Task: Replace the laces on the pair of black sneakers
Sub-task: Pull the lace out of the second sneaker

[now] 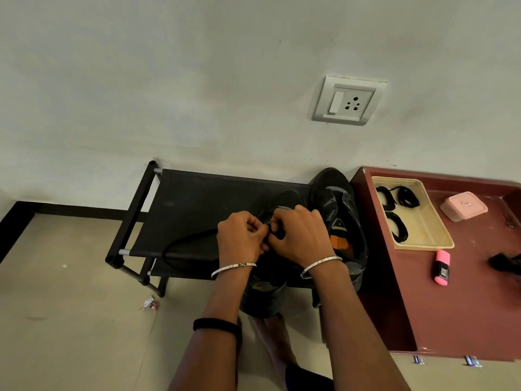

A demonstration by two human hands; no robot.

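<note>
Two black sneakers stand on a black fabric rack (197,198). The nearer sneaker (270,289) lies under my hands; the other sneaker (338,210) is to its right, with an orange insole showing. My left hand (239,238) and my right hand (298,235) meet over the nearer sneaker's lacing area, and both pinch a black lace (180,249) whose loose part loops out to the left over the rack. The eyelets are hidden by my fingers.
A maroon cabinet top (451,292) at the right carries a beige tray (428,241) with coiled black laces (406,196), a pink box (463,206) and a pink highlighter (442,268). A wall socket (348,101) is above. A paper scrap (149,303) lies on the floor.
</note>
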